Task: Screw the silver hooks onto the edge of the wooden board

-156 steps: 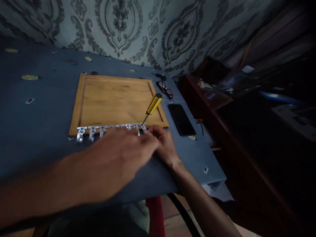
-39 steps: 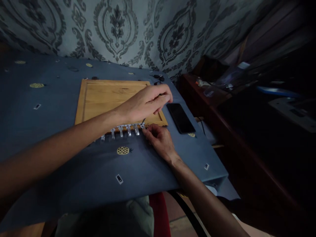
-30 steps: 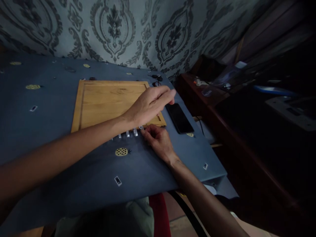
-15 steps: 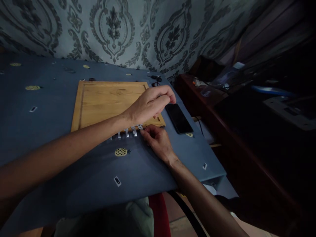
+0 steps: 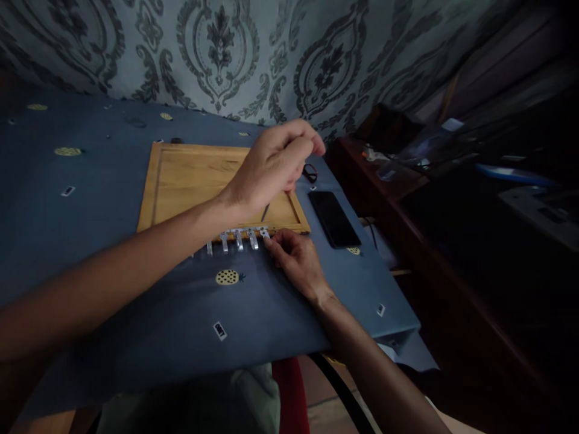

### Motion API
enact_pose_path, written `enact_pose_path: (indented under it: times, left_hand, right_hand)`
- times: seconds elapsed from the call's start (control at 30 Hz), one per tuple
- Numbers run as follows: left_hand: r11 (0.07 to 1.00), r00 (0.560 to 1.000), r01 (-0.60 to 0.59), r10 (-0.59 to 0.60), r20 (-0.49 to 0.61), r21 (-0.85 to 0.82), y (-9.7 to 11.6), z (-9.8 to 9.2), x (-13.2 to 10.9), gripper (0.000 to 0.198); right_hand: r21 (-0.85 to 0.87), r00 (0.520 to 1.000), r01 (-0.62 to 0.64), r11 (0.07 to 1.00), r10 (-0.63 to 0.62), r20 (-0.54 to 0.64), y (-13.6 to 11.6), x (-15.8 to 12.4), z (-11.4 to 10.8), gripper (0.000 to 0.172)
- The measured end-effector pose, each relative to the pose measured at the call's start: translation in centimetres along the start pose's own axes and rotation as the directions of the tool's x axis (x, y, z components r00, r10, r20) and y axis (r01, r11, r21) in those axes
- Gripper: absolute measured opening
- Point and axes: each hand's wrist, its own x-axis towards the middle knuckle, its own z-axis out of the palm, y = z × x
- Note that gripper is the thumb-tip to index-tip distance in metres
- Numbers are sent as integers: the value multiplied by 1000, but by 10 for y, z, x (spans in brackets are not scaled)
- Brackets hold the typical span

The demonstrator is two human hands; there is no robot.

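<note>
A shallow wooden board with a raised rim (image 5: 190, 175) lies on the blue patterned tablecloth. Along its near edge runs a metal hook rack (image 5: 239, 240) with several silver hooks; my left forearm partly covers its left end. My right hand (image 5: 294, 256) pinches the rack's right end between thumb and fingers. Above the board's right side, my left hand (image 5: 275, 160) is raised with its fingers curled closed. What it holds, if anything, is hidden. A thin dark rod (image 5: 265, 212) shows just below it, and I cannot tell whether the hand grips it.
A black phone (image 5: 335, 218) lies right of the board, with a small dark loop-shaped item (image 5: 310, 173) behind it. Dark red furniture (image 5: 375, 181) with clutter stands beyond the table's right edge. A patterned curtain (image 5: 221, 54) hangs at the back.
My left hand has risen a little and tilted upward, uncovering the thin dark rod and more of the rack. My right hand stays at the rack's end. The view has shifted slightly.
</note>
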Motion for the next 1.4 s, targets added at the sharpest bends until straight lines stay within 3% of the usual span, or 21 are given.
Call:
enact_pose_path:
  times: [0.1, 0.17, 0.23, 0.3, 0.4, 0.6, 0.9, 1.4]
  left_hand:
    - [919, 986, -136, 89, 142, 370, 19, -15, -15, 21]
    - [739, 964, -201, 34, 262, 644, 25, -27, -30, 18]
    - [484, 943, -251, -75, 325, 839, 24, -38, -45, 22]
    - [300, 921, -282, -182, 345, 911, 17, -46, -58, 32]
    - [194, 899, -294, -276, 340, 936, 6, -53, -71, 38]
    - [175, 873, -287, -356, 332, 942, 2, -51, -75, 32]
    - [252, 868, -258, -364, 338, 933, -9, -51, -74, 29]
    - [259, 860, -252, -382, 339, 932, -8, -49, -74, 26]
  right_hand:
    - [8, 1000, -11, 1000, 11, -7, -1, -1, 0, 32]
    - [12, 1000, -15, 1000, 16, -10, -1, -1, 0, 32]
    - [29, 1000, -19, 999, 19, -7, -1, -1, 0, 31]
    - [51, 1000, -26, 998, 26, 1, -1, -1, 0, 32]
    - [68, 999, -41, 997, 41, 9, -1, -1, 0, 33]
    - [76, 999, -39, 996, 38, 9, -1, -1, 0, 35]
    - [88, 999, -46, 995, 46, 2, 0, -1, 1, 40]
    - [75, 999, -41, 996, 41, 1, 1, -1, 1, 36]
